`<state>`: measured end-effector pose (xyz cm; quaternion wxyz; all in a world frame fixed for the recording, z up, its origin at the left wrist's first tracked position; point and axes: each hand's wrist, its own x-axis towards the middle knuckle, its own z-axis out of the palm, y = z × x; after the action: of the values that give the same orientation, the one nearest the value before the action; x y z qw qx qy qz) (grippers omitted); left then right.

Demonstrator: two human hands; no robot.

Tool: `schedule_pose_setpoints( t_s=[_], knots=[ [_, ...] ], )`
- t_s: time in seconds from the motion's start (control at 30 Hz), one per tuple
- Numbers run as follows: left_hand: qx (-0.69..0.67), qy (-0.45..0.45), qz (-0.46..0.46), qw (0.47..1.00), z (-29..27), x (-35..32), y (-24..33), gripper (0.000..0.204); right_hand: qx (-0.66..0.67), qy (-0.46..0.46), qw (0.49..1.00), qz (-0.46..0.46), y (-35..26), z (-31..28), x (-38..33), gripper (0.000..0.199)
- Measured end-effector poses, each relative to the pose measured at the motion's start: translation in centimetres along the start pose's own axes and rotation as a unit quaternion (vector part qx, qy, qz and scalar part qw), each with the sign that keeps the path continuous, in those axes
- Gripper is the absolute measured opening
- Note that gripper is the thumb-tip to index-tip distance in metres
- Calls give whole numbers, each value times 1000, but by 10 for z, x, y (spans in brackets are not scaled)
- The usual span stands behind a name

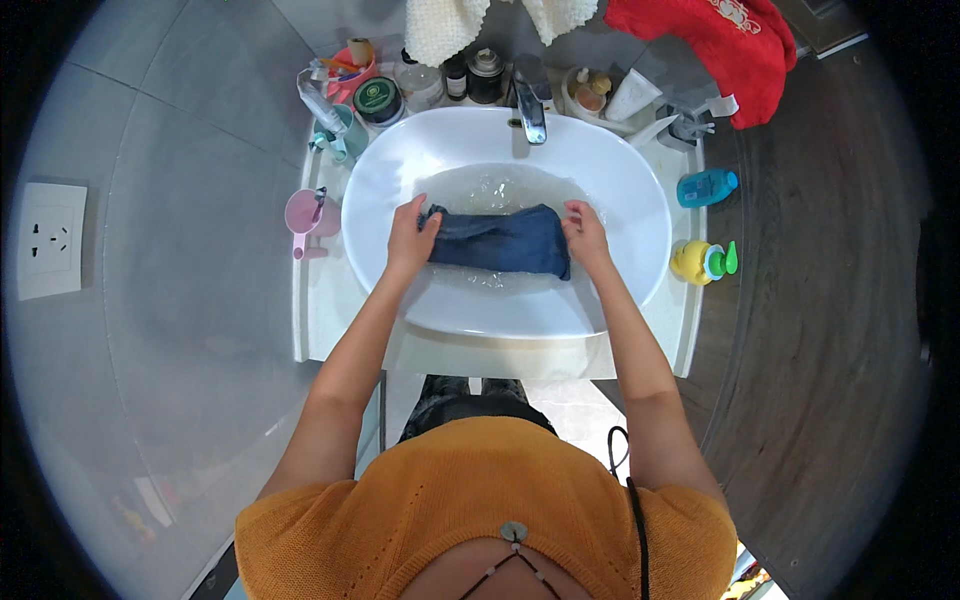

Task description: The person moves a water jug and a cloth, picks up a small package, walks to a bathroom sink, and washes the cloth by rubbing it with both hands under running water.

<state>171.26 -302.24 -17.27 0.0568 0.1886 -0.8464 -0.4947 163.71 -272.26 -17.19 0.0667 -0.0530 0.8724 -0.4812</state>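
A folded dark blue cloth [500,243], which looks like denim, lies wet in shallow water inside the white oval washbasin [640,215]. At its left end is my left hand [410,240], the thumb resting against the cloth and the fingers spread apart from it. My right hand [586,238] is beside the right end, fingers parted and curved inward, the thumb close to the cloth's edge. Whether its fingertips press on the fabric is hard to see. Above the basin's far rim stands a chrome faucet [532,112].
Jars and bottles, including a dark round jar [378,100], crowd behind the basin. A pink cup [311,214] stands left. On the right are a blue bottle [707,187] and a yellow pump bottle [697,262]. A red towel [725,55] hangs at the back right.
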Motion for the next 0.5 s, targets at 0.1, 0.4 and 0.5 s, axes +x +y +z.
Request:
schedule_pose_setpoints(
  t_s=[0.1, 0.4, 0.5],
  knots=[
    [256, -79, 137, 954, 16, 1, 22, 53, -191, -25, 970, -145, -21, 15, -8, 43],
    [444, -175, 161, 864, 60, -21, -16, 68, -394, -139, 894, -161, 3, 53, -34, 65],
    [454, -175, 174, 856, 63, -20, -13, 65, -403, -157, 889, -153, 15, 55, -34, 64]
  ],
)
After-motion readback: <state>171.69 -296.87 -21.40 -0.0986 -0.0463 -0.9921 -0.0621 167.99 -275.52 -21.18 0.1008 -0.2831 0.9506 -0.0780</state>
